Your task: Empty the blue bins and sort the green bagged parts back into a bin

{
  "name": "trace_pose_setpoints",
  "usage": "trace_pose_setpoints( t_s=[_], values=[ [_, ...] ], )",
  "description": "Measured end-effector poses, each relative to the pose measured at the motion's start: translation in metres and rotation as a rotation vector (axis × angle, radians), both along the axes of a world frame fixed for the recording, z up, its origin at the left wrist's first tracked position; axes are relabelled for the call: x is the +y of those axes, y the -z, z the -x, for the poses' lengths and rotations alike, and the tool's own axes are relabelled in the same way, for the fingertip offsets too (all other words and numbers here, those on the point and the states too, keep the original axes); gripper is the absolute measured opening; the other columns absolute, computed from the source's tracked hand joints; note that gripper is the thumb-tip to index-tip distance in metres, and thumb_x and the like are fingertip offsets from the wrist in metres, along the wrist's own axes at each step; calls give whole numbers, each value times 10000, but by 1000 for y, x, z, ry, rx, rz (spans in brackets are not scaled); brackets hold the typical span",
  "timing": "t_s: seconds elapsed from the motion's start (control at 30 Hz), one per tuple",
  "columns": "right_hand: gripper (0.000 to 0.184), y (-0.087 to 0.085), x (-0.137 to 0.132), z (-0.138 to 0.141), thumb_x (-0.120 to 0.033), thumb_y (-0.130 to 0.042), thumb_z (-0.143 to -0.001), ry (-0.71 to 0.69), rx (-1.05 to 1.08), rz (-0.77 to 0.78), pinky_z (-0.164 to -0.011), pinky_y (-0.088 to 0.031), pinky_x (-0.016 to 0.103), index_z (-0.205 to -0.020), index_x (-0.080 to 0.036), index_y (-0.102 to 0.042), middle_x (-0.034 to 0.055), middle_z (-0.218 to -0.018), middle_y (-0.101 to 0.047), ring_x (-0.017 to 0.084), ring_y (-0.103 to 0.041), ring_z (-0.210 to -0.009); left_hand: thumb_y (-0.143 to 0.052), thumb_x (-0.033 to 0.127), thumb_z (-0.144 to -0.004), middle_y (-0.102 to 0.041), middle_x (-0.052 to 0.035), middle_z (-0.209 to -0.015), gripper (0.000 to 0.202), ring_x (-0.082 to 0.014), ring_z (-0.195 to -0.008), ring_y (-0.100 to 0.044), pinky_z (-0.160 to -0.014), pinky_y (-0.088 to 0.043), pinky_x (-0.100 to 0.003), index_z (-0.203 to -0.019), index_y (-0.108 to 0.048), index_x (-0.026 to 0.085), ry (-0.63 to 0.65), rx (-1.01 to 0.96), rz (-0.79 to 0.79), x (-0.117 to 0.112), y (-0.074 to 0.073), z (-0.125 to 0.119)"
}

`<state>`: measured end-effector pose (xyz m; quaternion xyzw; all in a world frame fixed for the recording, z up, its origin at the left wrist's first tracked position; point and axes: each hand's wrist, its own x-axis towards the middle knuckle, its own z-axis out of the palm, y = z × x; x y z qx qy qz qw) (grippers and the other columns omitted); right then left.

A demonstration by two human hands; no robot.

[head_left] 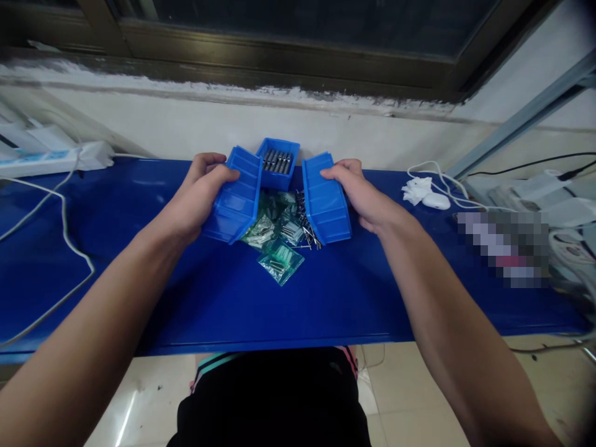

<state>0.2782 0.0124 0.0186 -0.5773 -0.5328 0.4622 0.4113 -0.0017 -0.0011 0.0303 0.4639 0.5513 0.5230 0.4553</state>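
Muted, cool indoor light falls across a blue counter [298,316], with a dark shadow beside the left forearm [130,279] and a faint sheen at the upper left. Pale highlights edge the blue bins [239,195], and small glints dot clear packets [281,264]. The window [298,37] is dark, while a bright streak of glare crosses the tiled floor [153,403]. Wide-angle distortion stretches the sides, the right-hand corners darken, fine detail looks soft, and pixelation masks one patch at right.
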Motion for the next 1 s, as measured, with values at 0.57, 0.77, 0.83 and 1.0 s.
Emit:
trace_pose_setpoints(
  t_s=[0.57,0.77,0.83,1.0],
  values=[
    [658,-8,-2,-5,-652,-750,-738,-17,22,7,-879,-597,603,-1215,-301,-463,92,-1126,-611,396,-632,-1121,-764,307,-786,-621,-45,-926,327,-188,-795,-532,-638,-412,-322,-1073,-657,195,-10,-14,-46,3,-10,15],
    [689,-11,-1,-11,-668,-736,-752,-16,28,18,-863,-602,592,-1271,-307,-462,84,-1119,-613,382,-647,-1079,-764,317,-765,-557,-18,-851,321,-149,-722,-495,-604,-393,-305,-1019,-607,197,8,-53,-38,2,-19,21],
    [694,-11,0,-14,-681,-733,-751,-10,34,8,-845,-610,562,-1281,-314,-475,74,-1097,-626,367,-658,-1055,-767,333,-725,-509,-11,-793,322,-137,-669,-458,-549,-373,-286,-962,-595,198,-3,-69,-58,2,-21,24],
    [714,-19,-1,-19,-691,-767,-711,37,96,46,-828,-618,515,-1284,-325,-549,70,-1014,-691,357,-688,-1001,-769,371,-657,-478,5,-738,359,-130,-587,-452,-477,-391,-251,-914,-580,207,-15,-67,-104,11,-19,34]
  ],
)
